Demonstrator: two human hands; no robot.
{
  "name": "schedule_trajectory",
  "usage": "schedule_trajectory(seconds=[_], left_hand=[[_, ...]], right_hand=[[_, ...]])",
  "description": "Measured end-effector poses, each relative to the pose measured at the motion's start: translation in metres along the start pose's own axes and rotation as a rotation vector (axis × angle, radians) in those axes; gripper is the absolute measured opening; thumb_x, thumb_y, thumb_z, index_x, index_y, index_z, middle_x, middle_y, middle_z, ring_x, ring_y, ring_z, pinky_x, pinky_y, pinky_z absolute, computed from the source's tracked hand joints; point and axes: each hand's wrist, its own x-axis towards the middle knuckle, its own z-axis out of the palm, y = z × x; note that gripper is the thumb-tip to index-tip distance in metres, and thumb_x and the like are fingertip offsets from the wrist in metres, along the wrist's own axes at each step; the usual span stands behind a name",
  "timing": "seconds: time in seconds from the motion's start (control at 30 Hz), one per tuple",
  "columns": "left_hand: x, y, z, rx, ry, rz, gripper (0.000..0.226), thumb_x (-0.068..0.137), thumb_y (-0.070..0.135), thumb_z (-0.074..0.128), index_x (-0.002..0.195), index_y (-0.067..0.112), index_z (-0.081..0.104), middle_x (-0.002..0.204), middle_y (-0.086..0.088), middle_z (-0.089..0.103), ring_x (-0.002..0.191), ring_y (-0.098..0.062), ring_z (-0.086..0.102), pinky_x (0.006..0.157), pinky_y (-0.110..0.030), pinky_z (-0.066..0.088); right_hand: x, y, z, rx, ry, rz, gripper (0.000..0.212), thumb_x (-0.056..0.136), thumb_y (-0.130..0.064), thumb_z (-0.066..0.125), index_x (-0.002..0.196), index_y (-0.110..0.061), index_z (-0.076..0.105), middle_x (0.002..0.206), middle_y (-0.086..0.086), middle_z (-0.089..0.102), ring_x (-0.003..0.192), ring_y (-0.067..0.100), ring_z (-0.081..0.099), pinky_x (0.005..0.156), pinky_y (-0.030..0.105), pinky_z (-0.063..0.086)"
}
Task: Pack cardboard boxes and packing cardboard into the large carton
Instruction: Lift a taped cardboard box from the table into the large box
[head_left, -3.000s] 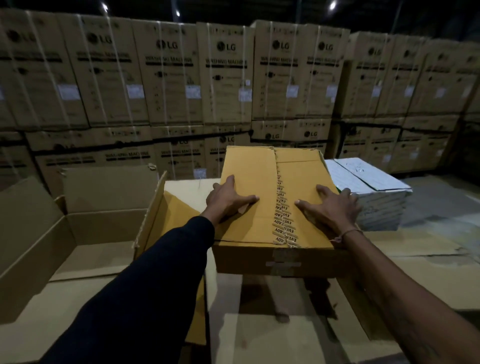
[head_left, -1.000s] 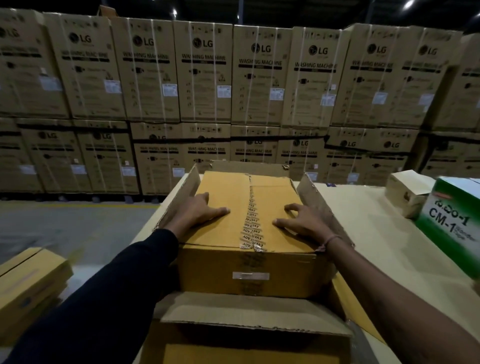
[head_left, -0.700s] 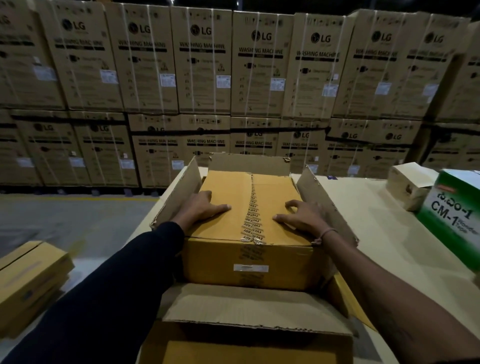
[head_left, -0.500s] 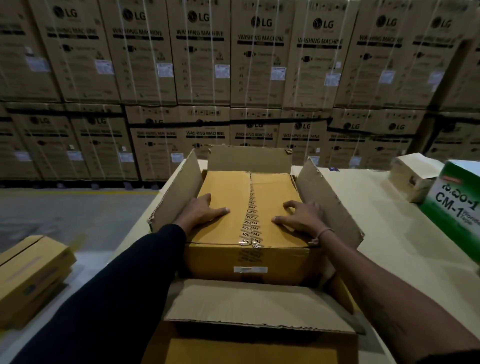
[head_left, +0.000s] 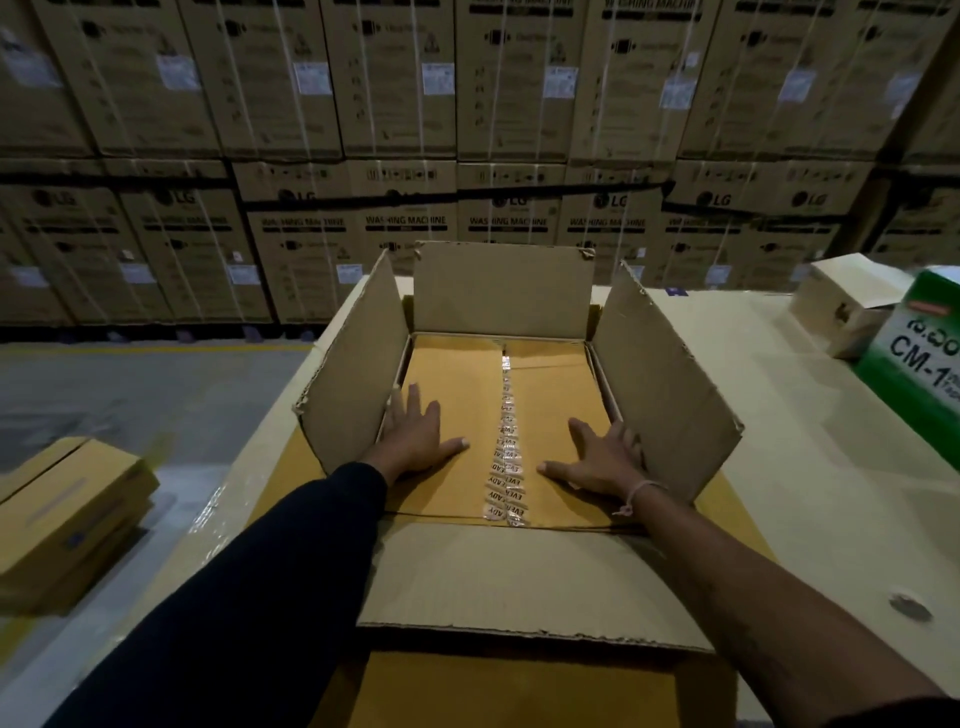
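Yellow box taped along middle, flat inside carton.

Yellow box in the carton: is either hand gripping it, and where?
Neither grips it. The left hand and right hand lie flat, fingers straight, pressing on the top face of the yellow box, either side of its tape seam, inside the large carton.

A warehouse: strapped washing-machine cartons stacked high in rows along a bare concrete floor.
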Motion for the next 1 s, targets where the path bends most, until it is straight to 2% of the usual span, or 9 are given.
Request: schedule_trajectory(seconds=[0.07,0.23,0.37,0.5,0.57,0.67,0.77,0.9,1.0], left_hand=[[0.004,0.011,0.003,0.147,0.05,0.157,0.061,0.098,0.061,0.052,0.143,0.02,0.046,0.171,-0.019,-0.014,0.154,-0.046,-0.021,0.123,-0.066,-0.007],[0.009,0.05,0.011,0.287,-0.03,0.626,0.054,0.106,0.056,0.036,0.15,0.028,0.048,0.167,-0.006,0.03,0.16,-0.031,0.002,0.125,-0.057,-0.009],[0.01,0.074,0.002,0.461,-0.014,0.69,0.056,0.104,0.062,0.033,0.13,0.021,0.061,0.132,-0.009,0.058,0.133,-0.025,0.05,0.126,-0.054,-0.003],[0.011,0.079,-0.024,0.67,0.044,0.726,0.058,0.104,0.063,0.032,0.112,0.022,0.072,0.118,-0.005,0.062,0.122,-0.021,0.053,0.128,-0.056,0.007],[0.011,0.082,-0.046,0.729,0.13,0.739,0.058,0.104,0.062,0.035,0.106,0.021,0.075,0.114,-0.005,0.063,0.117,-0.021,0.052,0.125,-0.053,0.019],[0.011,0.084,-0.087,0.778,0.228,0.709,0.045,0.101,0.053,0.048,0.101,0.018,0.075,0.104,-0.005,0.067,0.104,-0.021,0.056,0.108,-0.043,0.04],[0.006,0.073,-0.126,0.802,0.193,0.548,0.019,0.096,0.038,0.064,0.105,0.023,0.072,0.114,-0.001,0.065,0.111,-0.022,0.055,0.097,-0.036,0.045],[-0.007,0.041,-0.158,0.801,0.137,0.282,0.029,0.095,0.013,0.064,0.123,0.02,0.064,0.134,-0.004,0.061,0.126,-0.026,0.056,0.107,-0.043,0.046],[-0.017,0.006,-0.16,0.857,-0.001,0.086,0.031,0.098,0.009,0.056,0.126,0.018,0.061,0.141,-0.008,0.057,0.134,-0.032,0.052,0.116,-0.054,0.038]], right_hand=[[0.0,-0.001,0.004,0.022,0.01,0.013,0.117,0.066,-0.094,0.06,0.162,-0.045,0.015,0.168,0.017,-0.002,0.153,0.05,0.004,0.122,0.061,0.021],[0.0,-0.001,0.007,0.065,0.063,-0.018,0.111,0.073,-0.088,0.062,0.163,-0.039,0.02,0.169,0.014,-0.003,0.154,0.046,0.002,0.122,0.059,0.019],[0.0,-0.002,0.002,0.044,0.112,-0.078,0.088,0.082,-0.077,0.065,0.152,-0.031,0.04,0.167,0.008,0.01,0.153,0.039,0.011,0.12,0.054,0.026],[-0.001,-0.01,-0.006,-0.11,0.161,-0.169,0.066,0.086,-0.074,0.06,0.132,-0.027,0.057,0.153,0.008,0.037,0.142,0.031,0.031,0.113,0.046,0.032],[-0.001,-0.019,-0.011,-0.14,0.137,-0.22,0.069,0.088,-0.072,0.06,0.14,-0.026,0.057,0.158,0.008,0.035,0.145,0.032,0.029,0.118,0.048,0.027],[-0.001,-0.038,-0.021,-0.194,0.054,-0.33,0.08,0.092,-0.071,0.058,0.159,-0.031,0.041,0.167,0.006,0.026,0.151,0.033,0.024,0.123,0.049,0.025],[-0.004,-0.063,-0.025,-0.235,-0.044,-0.472,0.071,0.096,-0.068,0.054,0.16,-0.04,0.037,0.171,0.0,0.021,0.155,0.032,0.016,0.124,0.051,0.021],[-0.011,-0.101,-0.016,-0.401,-0.136,-0.615,0.059,0.102,-0.066,0.041,0.156,-0.042,0.044,0.171,-0.003,0.026,0.157,0.029,0.009,0.125,0.05,0.013],[-0.014,-0.116,-0.004,-0.614,-0.165,-0.647,0.058,0.105,-0.062,0.033,0.148,-0.031,0.058,0.161,0.003,0.044,0.156,0.029,0.019,0.125,0.053,0.006]])
